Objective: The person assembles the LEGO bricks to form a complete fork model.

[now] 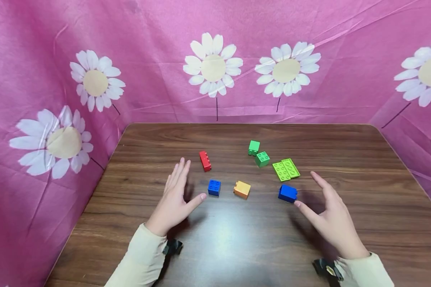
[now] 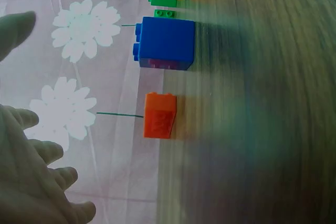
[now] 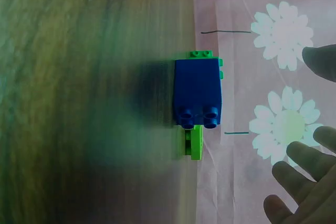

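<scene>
My left hand (image 1: 173, 199) hovers over the table with straight fingers and holds nothing. Just right of its thumb stands a blue block (image 1: 214, 187), studs up, and beyond that a long red block (image 1: 205, 161). My right hand (image 1: 332, 215) is spread and holds nothing; its thumb tip is right at a second blue block (image 1: 287, 193), which lies on its side. Between the hands an orange block (image 1: 242, 189) lies on its side. Behind are two green blocks (image 1: 262, 159) and two flat lime plates (image 1: 286, 170) side by side.
The brown wooden table (image 1: 222, 255) has a rounded far edge. A pink cloth (image 1: 158, 87) with large white daisies hangs behind it and along the left side. Dark straps (image 1: 172, 247) sit at both wrists.
</scene>
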Tool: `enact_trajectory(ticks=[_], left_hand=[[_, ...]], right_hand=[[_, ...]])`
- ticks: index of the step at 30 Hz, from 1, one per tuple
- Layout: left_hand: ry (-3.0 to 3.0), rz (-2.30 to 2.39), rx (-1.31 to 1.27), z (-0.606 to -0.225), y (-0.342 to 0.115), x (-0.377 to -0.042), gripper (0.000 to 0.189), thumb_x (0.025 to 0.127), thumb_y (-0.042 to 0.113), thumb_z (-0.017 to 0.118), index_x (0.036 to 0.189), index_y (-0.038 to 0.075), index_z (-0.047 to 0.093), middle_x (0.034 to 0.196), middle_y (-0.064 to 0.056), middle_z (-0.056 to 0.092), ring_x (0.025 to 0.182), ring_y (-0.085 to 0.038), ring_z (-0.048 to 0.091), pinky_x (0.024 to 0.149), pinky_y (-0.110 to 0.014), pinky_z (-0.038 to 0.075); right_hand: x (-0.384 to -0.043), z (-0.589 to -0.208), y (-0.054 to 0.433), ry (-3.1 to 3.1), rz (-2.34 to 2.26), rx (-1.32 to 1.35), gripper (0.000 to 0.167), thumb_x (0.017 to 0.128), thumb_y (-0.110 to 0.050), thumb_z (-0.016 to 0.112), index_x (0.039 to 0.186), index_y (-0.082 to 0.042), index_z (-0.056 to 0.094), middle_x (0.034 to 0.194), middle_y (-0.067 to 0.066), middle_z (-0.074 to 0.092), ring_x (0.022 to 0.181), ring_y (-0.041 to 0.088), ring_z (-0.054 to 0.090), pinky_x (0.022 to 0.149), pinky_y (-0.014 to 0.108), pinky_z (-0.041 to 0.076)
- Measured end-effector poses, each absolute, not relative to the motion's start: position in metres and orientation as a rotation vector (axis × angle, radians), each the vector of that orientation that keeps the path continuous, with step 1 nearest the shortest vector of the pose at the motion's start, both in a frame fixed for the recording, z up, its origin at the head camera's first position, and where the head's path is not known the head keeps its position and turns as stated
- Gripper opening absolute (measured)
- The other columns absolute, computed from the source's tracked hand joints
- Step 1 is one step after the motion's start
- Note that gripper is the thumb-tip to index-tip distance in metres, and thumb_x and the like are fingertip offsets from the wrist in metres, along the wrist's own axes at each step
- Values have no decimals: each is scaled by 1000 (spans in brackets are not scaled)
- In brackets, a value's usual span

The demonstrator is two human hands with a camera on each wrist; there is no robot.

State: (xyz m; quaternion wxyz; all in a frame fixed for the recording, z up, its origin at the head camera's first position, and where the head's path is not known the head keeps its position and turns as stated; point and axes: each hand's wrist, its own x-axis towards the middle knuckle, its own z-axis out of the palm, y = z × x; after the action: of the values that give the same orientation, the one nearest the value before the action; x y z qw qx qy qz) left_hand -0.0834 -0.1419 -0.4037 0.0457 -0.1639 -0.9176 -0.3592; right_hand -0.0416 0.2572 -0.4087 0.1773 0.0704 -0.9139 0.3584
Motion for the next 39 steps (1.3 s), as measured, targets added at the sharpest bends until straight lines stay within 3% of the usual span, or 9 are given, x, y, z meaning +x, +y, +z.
enact_trajectory(ticks=[11,17,19,24,27,31,39], left_hand=[[-2733,-1212,-536,-410,-137,-93,99,88,39,76,161,9,17,167,-9,14,153,-31,10,121,-54,14],[-2765,-1281,-492,-416,-135,-97,99,88,39,77,161,11,16,167,-6,13,153,-27,12,120,-51,18],[-2772,-1294,-489,-419,-134,-99,99,88,38,77,161,12,16,167,-6,13,153,-26,13,120,-51,19],[-2781,-1350,-483,-424,-131,-104,99,87,33,79,161,15,16,167,-6,16,152,-23,17,120,-49,21],[-2777,-1441,-483,-428,-129,-106,96,87,31,79,161,17,19,165,-9,24,149,-26,26,119,-50,24],[-2726,-1586,-519,-436,-127,-110,87,89,25,79,158,13,28,155,-14,42,141,-30,41,116,-51,30],[-2619,-1729,-597,-452,-125,-116,71,88,16,79,149,12,42,144,-8,56,138,-21,46,117,-50,28]], right_hand=[[-51,-417,255,-2613,1018,190,76,79,-12,85,146,-8,48,138,19,58,121,39,53,99,10,27],[-54,-423,256,-2626,1055,178,69,81,-14,85,142,-9,52,134,15,61,120,16,53,95,7,27],[-56,-424,256,-2640,1082,169,66,82,-15,84,140,-10,54,134,14,62,120,17,54,93,7,29],[-61,-429,259,-2663,1250,174,62,85,-13,82,139,-3,52,135,18,60,116,36,60,91,4,39],[-64,-434,261,-2663,1335,171,60,87,-12,80,138,0,51,134,19,60,116,19,62,89,5,43],[-66,-440,262,-2670,1384,174,58,88,-14,79,137,0,52,132,19,61,112,-9,53,89,5,41],[-68,-448,259,-2713,1343,188,57,88,-20,79,137,-3,54,131,15,64,110,-11,50,90,3,37]])
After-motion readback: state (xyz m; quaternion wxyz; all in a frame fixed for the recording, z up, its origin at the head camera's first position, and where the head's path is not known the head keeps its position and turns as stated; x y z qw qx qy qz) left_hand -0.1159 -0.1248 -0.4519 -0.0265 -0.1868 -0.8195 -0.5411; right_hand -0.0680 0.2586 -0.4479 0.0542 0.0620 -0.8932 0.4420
